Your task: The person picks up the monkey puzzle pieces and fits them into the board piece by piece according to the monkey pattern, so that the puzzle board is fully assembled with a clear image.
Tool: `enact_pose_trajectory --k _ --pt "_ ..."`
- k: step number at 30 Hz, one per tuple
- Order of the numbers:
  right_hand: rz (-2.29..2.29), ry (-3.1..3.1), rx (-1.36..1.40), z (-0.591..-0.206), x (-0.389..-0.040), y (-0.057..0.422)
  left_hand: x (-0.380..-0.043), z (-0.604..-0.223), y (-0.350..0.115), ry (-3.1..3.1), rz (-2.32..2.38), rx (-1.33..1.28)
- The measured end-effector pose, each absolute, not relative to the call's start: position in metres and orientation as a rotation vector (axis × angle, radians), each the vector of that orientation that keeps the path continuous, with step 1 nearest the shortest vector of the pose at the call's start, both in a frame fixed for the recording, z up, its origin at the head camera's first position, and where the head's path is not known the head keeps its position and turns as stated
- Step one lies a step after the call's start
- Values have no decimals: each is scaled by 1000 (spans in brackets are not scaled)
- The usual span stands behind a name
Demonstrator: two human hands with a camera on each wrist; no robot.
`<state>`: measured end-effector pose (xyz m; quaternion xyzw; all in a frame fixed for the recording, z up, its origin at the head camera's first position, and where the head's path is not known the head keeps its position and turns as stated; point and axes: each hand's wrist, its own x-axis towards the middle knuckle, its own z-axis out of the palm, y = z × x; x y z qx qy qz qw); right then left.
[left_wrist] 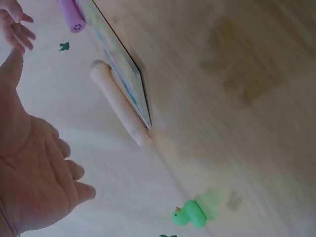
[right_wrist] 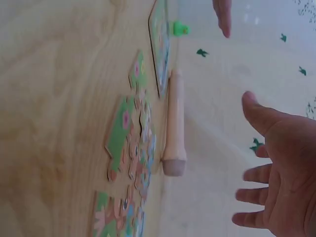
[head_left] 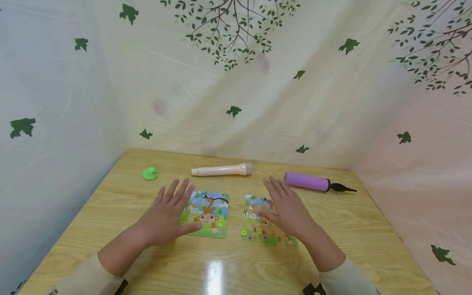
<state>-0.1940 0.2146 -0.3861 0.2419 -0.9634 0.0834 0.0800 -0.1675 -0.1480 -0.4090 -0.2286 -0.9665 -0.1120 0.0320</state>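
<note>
No text, label, brand, number or sign can be read in any view: none is made out on the board at left, the pieces at right, the far tube, the far-right pump or the far-left duck.

Soft, even light across the head view, with white glare on the table! Both wrist views look dimmer, hazier.
</note>
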Motion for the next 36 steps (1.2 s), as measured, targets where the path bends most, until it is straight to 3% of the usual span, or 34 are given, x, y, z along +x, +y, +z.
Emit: enact_pose_trajectory --k 20,36 --pt "104 -3107 987 -421 -266 205 -191 -424 -174 -3315 -435 -830" --pt "19 -3039 1062 -432 -276 196 -187 -429 -168 -3258 -402 -885"
